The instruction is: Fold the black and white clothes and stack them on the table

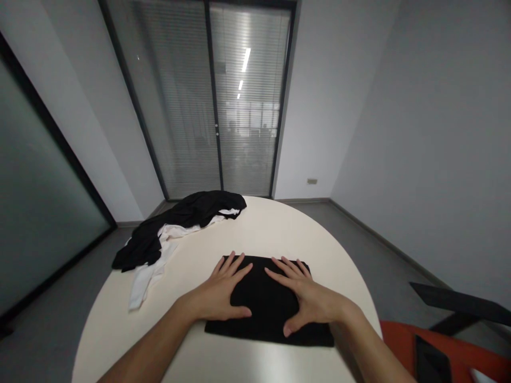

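On the round table in front of me lies a black folded cloth [263, 308], flat and roughly rectangular, probably a garment, though its kind does not show. My left hand [225, 292] rests on its left part with the fingers spread. Across from it, my right hand [299, 295] lies on the right part, fingers also stretched apart. Both palms face down and neither hand grips the cloth. The middle of the cloth shows between the two thumbs.
A loose heap of black clothes [187, 215] and white clothes [149, 274] lies along the far left edge of the cream round table [279, 223]. An orange chair [399, 346] with a black armrest [455, 300] stands at the right, with dark objects on its seat. Glass doors are behind.
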{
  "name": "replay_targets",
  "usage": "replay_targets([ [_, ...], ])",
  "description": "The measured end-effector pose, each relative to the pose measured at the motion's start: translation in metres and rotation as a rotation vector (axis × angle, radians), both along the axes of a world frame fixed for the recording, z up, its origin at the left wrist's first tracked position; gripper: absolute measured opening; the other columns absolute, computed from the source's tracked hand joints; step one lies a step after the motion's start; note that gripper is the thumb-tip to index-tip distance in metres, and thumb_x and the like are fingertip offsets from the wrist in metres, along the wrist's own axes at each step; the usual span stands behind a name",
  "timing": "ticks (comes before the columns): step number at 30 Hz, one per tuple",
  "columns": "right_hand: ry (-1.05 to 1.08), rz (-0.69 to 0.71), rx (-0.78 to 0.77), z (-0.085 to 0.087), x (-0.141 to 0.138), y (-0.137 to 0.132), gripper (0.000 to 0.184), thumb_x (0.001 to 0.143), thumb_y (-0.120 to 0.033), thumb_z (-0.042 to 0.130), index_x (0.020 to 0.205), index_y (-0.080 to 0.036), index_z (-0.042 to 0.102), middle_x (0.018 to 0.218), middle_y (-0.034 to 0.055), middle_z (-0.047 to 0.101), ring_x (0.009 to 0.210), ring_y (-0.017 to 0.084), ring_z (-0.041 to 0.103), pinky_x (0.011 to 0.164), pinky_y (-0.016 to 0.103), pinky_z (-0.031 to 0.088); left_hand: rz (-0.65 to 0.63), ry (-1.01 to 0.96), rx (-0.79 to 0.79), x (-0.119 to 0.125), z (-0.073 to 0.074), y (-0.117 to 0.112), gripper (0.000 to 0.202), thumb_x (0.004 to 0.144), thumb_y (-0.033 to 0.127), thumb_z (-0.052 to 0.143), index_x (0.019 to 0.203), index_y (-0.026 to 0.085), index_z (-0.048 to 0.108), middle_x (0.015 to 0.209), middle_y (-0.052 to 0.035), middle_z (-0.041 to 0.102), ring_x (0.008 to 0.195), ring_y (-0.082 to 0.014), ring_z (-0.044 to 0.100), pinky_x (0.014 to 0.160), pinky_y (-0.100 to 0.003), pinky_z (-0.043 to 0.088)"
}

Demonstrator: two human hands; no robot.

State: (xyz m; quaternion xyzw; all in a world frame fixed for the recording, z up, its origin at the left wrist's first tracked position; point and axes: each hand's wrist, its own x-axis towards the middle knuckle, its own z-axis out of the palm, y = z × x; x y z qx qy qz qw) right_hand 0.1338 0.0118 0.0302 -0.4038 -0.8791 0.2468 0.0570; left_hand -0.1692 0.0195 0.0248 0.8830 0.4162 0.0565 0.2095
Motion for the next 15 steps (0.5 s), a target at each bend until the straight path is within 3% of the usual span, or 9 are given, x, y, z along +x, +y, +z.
replay_targets([
  [3,0.059,-0.037,0.027,0.005,0.000,-0.001,0.110,0.061,-0.069,0.082,0.156,-0.039,0.033,0.167,0.0079,0.020,0.152,0.043,0.014,0.120,0.065,0.004,0.019,-0.024,0.011,-0.003,-0.001,0.002,0.107,0.075,0.071,0.071,0.160,0.032,0.020,0.169,-0.0079,0.004,0.153,-0.0395,-0.005,0.122,-0.063,0.006],
  [6,0.167,-0.196,0.119,0.005,0.003,0.004,0.074,0.083,-0.068,0.065,0.147,-0.033,0.051,0.154,0.0083,0.047,0.142,0.033,0.039,0.119,0.053,0.026,0.112,-0.091,0.042,-0.009,-0.004,0.008,0.080,0.092,0.067,0.050,0.158,0.027,0.028,0.167,-0.0077,0.018,0.155,-0.0307,0.012,0.124,-0.051,0.018],
  [8,0.215,-0.350,0.182,0.000,0.008,0.011,0.058,0.095,-0.063,0.050,0.139,-0.028,0.059,0.142,0.0098,0.059,0.133,0.030,0.050,0.115,0.049,0.034,0.210,-0.129,0.092,-0.013,-0.007,0.014,0.068,0.098,0.060,0.042,0.155,0.022,0.036,0.162,-0.0100,0.033,0.150,-0.0275,0.028,0.123,-0.046,0.025],
  [11,0.226,-0.476,0.179,-0.013,0.017,0.023,0.055,0.098,-0.061,0.043,0.130,-0.022,0.066,0.131,0.0116,0.066,0.125,0.029,0.057,0.112,0.049,0.038,0.294,-0.170,0.130,-0.019,-0.012,0.023,0.064,0.095,0.056,0.050,0.147,0.018,0.046,0.150,-0.0138,0.050,0.139,-0.0295,0.046,0.118,-0.045,0.033],
  [15,0.269,-0.458,0.116,-0.024,0.027,0.031,0.058,0.091,-0.062,0.056,0.128,-0.018,0.065,0.129,0.0128,0.066,0.121,0.029,0.059,0.109,0.046,0.041,0.369,-0.307,0.092,-0.022,-0.017,0.030,0.059,0.090,0.049,0.060,0.139,0.017,0.051,0.142,-0.0145,0.056,0.132,-0.0302,0.052,0.113,-0.044,0.038],
])
